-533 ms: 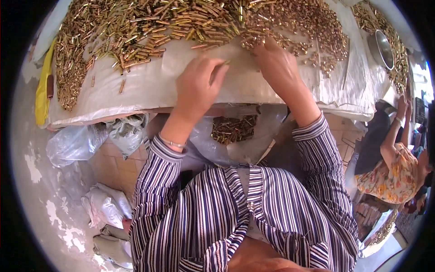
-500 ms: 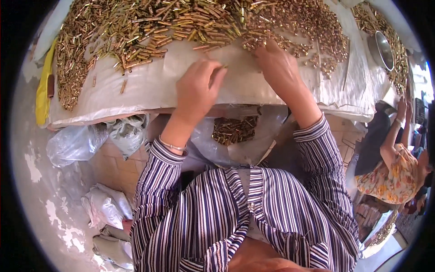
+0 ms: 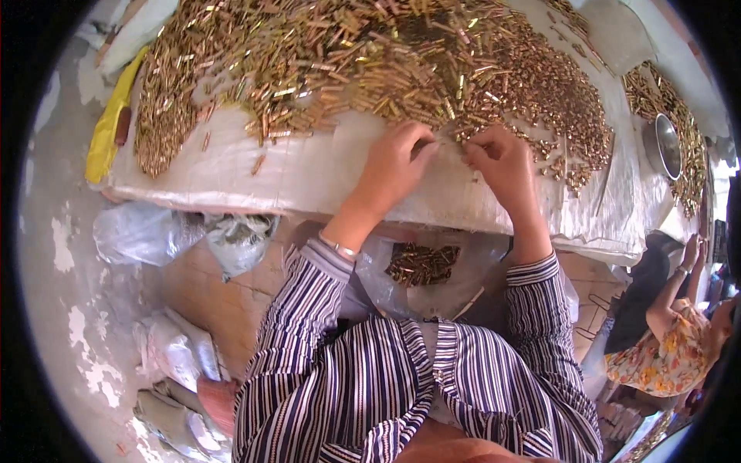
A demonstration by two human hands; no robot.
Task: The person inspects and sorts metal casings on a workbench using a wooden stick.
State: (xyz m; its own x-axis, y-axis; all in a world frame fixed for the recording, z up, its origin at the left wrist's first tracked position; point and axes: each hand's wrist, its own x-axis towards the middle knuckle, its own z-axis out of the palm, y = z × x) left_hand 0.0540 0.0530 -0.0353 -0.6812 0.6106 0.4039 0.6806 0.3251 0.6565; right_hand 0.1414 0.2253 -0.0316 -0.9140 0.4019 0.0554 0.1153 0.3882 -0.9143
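My left hand (image 3: 391, 165) is over the near side of the white-covered table, fingers curled and thumb meeting the fingertips. Whatever its pinch holds is too small to make out. Close to its right, my right hand (image 3: 509, 164) is also closed in a pinch, fingertips at the near edge of the heap; what sits in them cannot be made out either. Just beyond both hands spreads a heap of slim gold-coloured metal tubes (image 3: 340, 89). On its right side it passes into shorter, shiny gold metal pieces (image 3: 573, 116). The fingertips of the two hands are apart.
A metal bowl (image 3: 662, 147) stands at the right among more gold pieces. Below the table edge, a plastic-lined container holds gold tubes (image 3: 423, 264). Plastic bags (image 3: 143, 231) hang at left, near a yellow item (image 3: 112, 123). Another person (image 3: 665, 347) sits at the right.
My right hand has drawn back from the heap into a pinch. My left hand has come closer to it. The whole view has shifted, showing more of the table's far side.
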